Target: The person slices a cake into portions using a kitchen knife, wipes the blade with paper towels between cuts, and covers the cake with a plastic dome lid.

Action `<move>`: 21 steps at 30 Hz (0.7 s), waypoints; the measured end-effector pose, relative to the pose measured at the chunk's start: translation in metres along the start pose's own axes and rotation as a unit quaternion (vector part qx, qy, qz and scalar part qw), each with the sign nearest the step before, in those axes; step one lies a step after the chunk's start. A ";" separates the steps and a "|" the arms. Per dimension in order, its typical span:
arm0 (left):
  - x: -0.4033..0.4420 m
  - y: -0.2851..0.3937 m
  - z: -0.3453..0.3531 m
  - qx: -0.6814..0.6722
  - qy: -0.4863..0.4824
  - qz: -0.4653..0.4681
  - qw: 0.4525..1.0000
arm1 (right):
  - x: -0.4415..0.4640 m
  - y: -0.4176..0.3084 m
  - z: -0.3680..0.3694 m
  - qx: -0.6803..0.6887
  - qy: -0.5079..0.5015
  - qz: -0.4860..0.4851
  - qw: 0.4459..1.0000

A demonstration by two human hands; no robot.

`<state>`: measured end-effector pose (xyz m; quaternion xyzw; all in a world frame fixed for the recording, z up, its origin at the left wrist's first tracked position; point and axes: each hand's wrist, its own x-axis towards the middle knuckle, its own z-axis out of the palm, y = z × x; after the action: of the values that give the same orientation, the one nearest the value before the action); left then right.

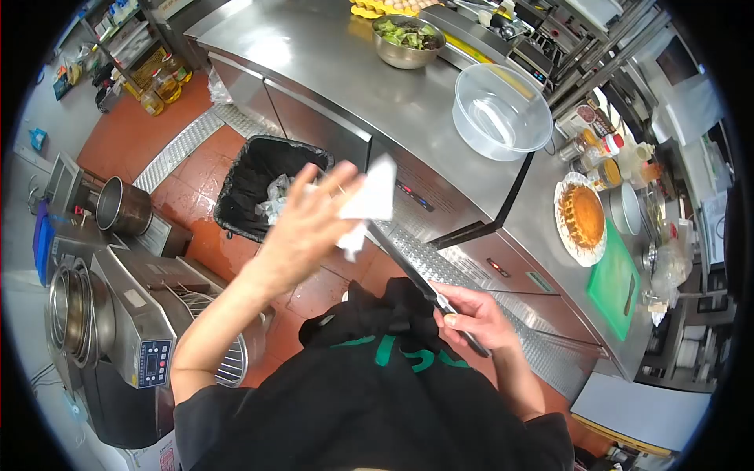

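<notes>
My right hand (481, 318) grips a long knife (404, 265) by its black handle, the blade slanting up and to the left in front of my apron. At the blade's far end is a crumpled white paper towel (371, 195), held in my left hand (312, 216). That hand is smeared by motion, with some fingers spread, and the paper covers the knife's tip. Whether the towel presses on the blade, I cannot tell. Beyond my left hand stands a bin (228, 206) lined with a black bag, with crumpled pale waste inside.
On the steel counter (314, 59) are a salad bowl (408, 56) and a clear plastic tub (503, 118). To the right, a round cake (581, 216) lies beside a green cutting board (616, 290) bearing another knife (630, 294). A steel machine (129, 306) stands at left.
</notes>
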<state>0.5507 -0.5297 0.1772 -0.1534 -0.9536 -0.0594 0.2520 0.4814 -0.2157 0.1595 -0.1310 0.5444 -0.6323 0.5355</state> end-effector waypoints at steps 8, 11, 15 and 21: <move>0.002 -0.023 -0.001 -0.099 -0.038 0.053 0.993 | -0.037 -0.041 -0.010 -0.126 -0.062 0.021 0.990; -0.054 -0.097 0.019 -0.036 -0.040 -0.116 0.992 | -0.056 -0.042 -0.021 -0.085 0.004 -0.019 0.996; -0.125 -0.098 0.081 -0.525 0.065 -0.581 0.618 | -0.038 -0.061 -0.018 -0.005 0.052 -0.169 0.984; 0.006 0.038 0.100 -0.922 0.141 -0.321 0.165 | 0.054 -0.031 -0.017 0.277 -0.096 -0.124 0.948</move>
<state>0.5119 -0.4730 0.0954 0.0569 -0.1158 -0.9915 0.0158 0.4313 -0.2557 0.1569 -0.1041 0.2734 -0.8037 0.5182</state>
